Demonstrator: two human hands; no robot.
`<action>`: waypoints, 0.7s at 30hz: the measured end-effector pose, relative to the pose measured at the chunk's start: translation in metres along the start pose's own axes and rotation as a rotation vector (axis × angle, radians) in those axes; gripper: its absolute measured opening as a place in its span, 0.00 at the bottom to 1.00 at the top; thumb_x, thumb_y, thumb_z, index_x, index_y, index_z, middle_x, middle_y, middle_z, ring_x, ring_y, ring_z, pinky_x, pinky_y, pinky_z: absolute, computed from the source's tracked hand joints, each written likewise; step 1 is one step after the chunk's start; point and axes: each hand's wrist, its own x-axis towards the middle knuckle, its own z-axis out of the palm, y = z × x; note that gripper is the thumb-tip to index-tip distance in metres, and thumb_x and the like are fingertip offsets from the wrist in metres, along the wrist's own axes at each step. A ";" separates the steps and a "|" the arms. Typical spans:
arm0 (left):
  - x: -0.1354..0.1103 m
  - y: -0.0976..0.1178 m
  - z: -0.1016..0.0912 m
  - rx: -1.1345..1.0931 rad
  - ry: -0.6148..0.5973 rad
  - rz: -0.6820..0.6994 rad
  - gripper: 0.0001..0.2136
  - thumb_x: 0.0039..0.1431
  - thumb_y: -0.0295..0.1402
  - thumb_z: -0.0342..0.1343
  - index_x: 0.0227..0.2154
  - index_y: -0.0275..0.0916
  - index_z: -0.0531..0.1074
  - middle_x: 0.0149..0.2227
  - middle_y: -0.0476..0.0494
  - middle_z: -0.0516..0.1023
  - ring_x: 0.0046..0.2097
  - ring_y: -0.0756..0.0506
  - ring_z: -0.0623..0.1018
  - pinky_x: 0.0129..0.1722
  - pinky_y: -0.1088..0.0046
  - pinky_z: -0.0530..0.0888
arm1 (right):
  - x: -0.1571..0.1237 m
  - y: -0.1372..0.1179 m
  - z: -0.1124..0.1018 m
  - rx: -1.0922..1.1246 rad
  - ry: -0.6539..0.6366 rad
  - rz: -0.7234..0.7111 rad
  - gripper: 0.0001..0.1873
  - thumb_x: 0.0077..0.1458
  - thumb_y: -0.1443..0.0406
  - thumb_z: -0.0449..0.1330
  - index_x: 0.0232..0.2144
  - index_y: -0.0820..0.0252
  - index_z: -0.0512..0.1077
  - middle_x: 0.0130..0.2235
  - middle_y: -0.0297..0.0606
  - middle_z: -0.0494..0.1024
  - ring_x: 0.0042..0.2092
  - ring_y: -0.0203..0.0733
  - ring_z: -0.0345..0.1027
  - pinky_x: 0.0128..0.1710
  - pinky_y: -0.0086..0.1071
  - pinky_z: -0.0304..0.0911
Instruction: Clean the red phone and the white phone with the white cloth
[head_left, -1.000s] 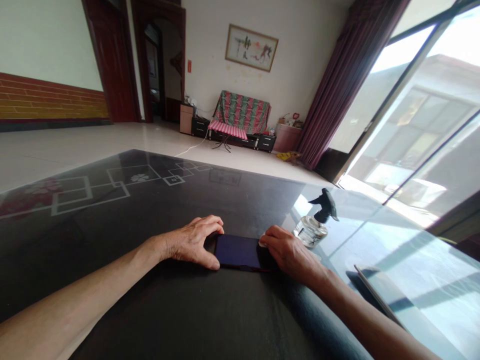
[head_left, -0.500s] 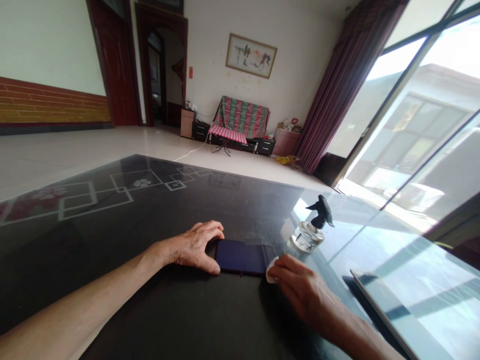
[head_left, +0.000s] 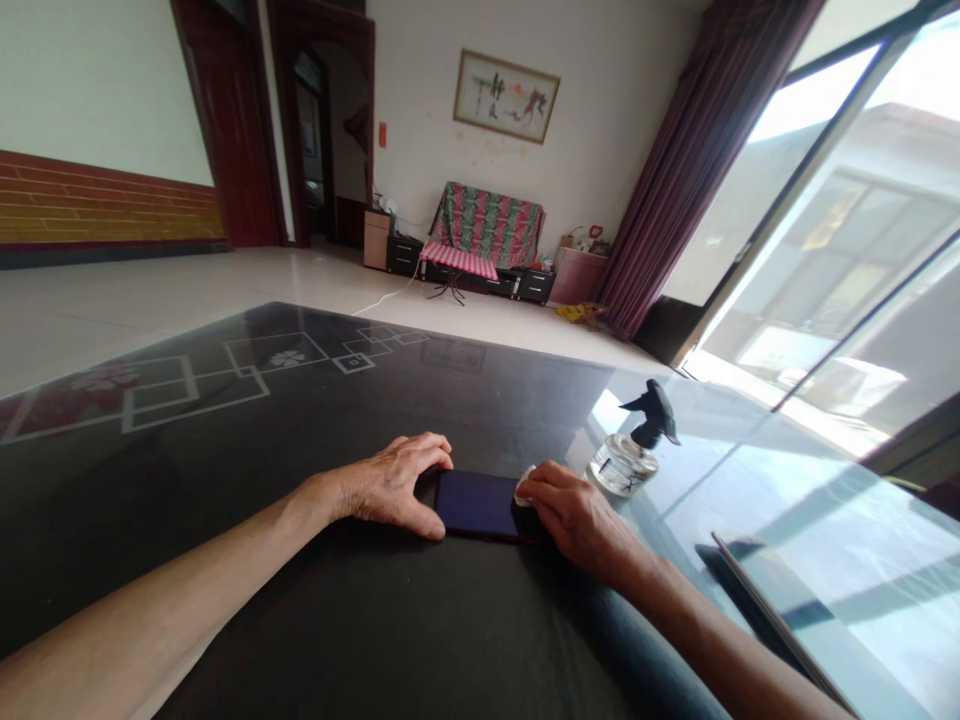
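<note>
Shifted since previous frame, head view: right hand (head_left: 581, 515), from near right corner of phone (head_left: 476, 505) to its far right part, pinching one white wipe (head_left: 524, 488). One phone, flat on one desk (head_left: 360, 620). Left hand (head_left: 394, 490): spread wide, gripping phone's left end. One spray bottle (head_left: 624, 465), upright, right of phone.

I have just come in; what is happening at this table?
A person's left hand holds the left end of a dark phone-like device lying on the black table. The right hand pinches a small white wad at its right end. A spray bottle stands nearby, untouched by either hand.
</note>
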 end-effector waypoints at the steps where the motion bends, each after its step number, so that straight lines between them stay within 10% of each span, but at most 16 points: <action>1: 0.000 -0.001 0.000 -0.001 0.001 0.004 0.29 0.39 0.48 0.64 0.46 0.46 0.65 0.58 0.45 0.57 0.57 0.35 0.61 0.54 0.62 0.62 | -0.005 -0.003 -0.001 0.004 -0.010 -0.001 0.14 0.62 0.71 0.46 0.40 0.58 0.70 0.40 0.39 0.70 0.40 0.39 0.65 0.43 0.33 0.62; 21: 0.005 -0.014 -0.011 -0.079 -0.070 0.113 0.28 0.45 0.43 0.63 0.51 0.47 0.68 0.59 0.47 0.59 0.56 0.38 0.65 0.56 0.68 0.62 | -0.007 -0.039 0.001 -0.082 -0.072 -0.166 0.13 0.62 0.71 0.47 0.40 0.58 0.71 0.38 0.40 0.70 0.38 0.39 0.64 0.39 0.33 0.62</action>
